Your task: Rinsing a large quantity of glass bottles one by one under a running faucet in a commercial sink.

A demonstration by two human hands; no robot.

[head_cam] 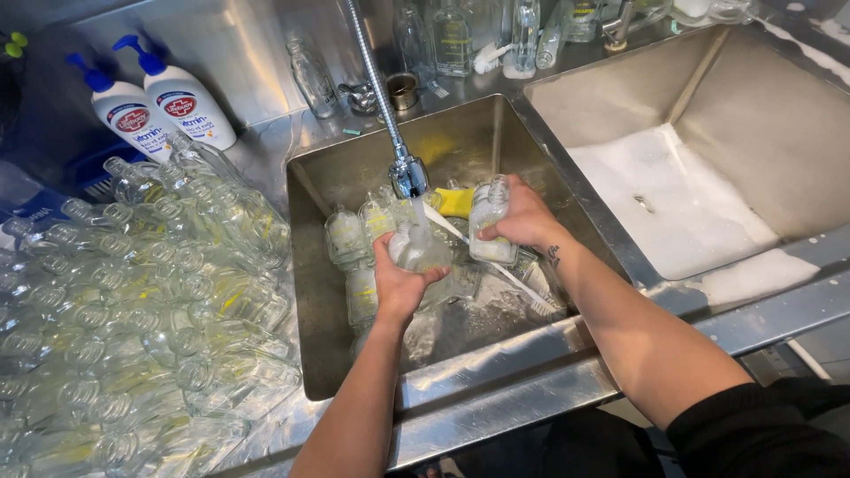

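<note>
Glass, wet, small: both hands hold clear bottles over the middle sink (310,265), centre of frame. Left hand (400,281) wraps a bottle (416,248) right under the faucet (408,175), water running onto it. Fingers curl around the body, thumb on the near side. Right hand (524,219) grips a second bottle (490,223) upright by its body, neck up, just right of the faucet.

Handling judgement: light, stiff, breakable, and probably slick from water and soap. Best hold looks like a full wrap around the flat body, not the narrow neck. Knocking glass on the steel wall or on the other bottles is the risk.

Below the hands, more clear bottles (347,237) stand and lie in the basin, with a long white brush (496,265) lying across them. A yellow sponge (456,202) sits behind, touching the pile.

Left of frame: a big heap of rinsed bottles (133,301) lies on the steel counter (266,150), close-packed and touching.

Right of frame: a second sink (708,80) with white foam (673,208) on its floor.

Far back: two white pump dispensers (159,106) with blue tops, upper left. More glass bottles (452,35) stand along the back ledge, top centre; detail is too small to tell.
</note>
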